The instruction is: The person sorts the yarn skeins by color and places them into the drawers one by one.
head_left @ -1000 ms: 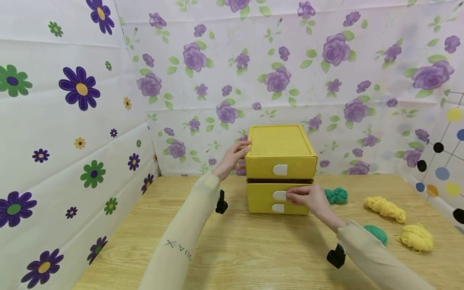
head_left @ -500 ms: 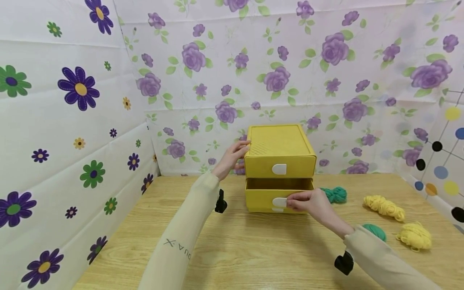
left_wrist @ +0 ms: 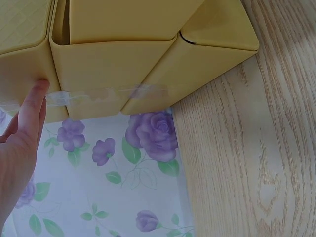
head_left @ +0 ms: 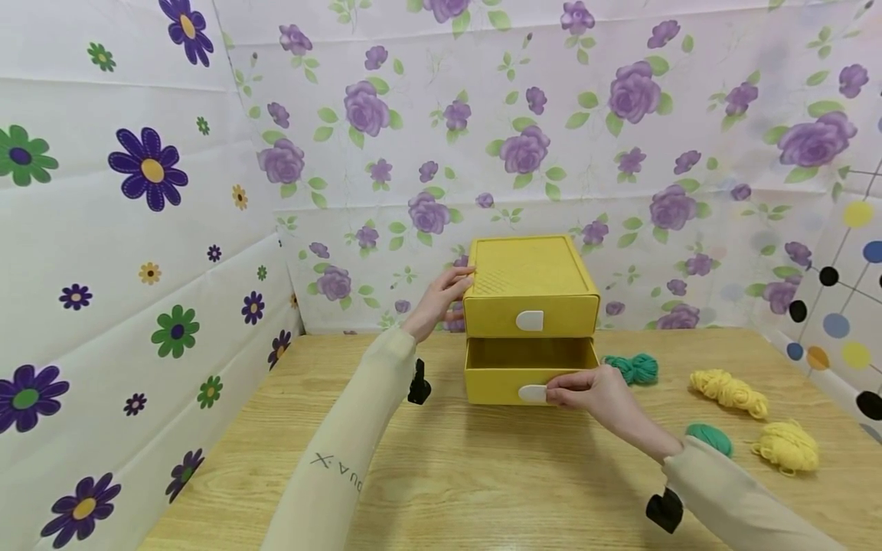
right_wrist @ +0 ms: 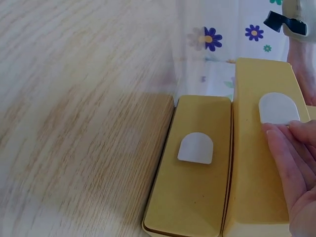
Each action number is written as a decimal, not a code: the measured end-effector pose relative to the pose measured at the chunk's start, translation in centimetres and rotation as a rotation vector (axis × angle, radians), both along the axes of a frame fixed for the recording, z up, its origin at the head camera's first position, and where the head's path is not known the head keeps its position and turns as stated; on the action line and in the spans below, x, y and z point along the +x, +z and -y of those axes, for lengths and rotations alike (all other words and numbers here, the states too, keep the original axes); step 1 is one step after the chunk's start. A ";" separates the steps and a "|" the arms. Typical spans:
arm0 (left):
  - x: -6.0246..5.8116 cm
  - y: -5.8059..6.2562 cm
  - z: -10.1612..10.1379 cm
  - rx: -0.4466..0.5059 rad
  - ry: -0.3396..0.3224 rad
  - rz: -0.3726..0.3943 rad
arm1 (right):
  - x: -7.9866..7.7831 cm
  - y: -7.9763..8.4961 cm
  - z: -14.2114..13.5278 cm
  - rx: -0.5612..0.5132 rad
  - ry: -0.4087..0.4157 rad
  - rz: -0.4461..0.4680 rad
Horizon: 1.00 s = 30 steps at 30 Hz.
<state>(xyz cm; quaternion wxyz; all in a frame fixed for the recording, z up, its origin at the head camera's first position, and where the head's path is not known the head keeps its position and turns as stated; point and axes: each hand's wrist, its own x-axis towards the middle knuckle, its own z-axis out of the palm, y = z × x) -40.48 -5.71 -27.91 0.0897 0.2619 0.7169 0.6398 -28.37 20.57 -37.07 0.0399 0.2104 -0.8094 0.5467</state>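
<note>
A small yellow drawer cabinet with white tab handles stands near the back wall. Its middle drawer is pulled out, and the part of its inside that shows holds nothing. My right hand pinches the drawer's white tab between thumb and fingers. The closed lowest drawer, hidden in the head view, shows in the right wrist view. With fairly straight fingers, my left hand rests against the cabinet's left side; in the left wrist view a fingertip touches that side wall.
Right of the cabinet lie a green yarn bundle, a yellow yarn skein, a yellow ball of yarn and a green ball of yarn. Floral sheets hang behind and at the sides of the wooden table.
My right hand has drawn the middle drawer outward toward me, from a narrow gap to wide open, covering the lowest tab in the head view. The left hand stays in place.
</note>
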 end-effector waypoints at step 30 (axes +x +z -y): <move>-1.9 -1.7 -0.3 0.028 0.070 -0.023 | 1.4 0.4 0.3 0.007 -0.003 0.037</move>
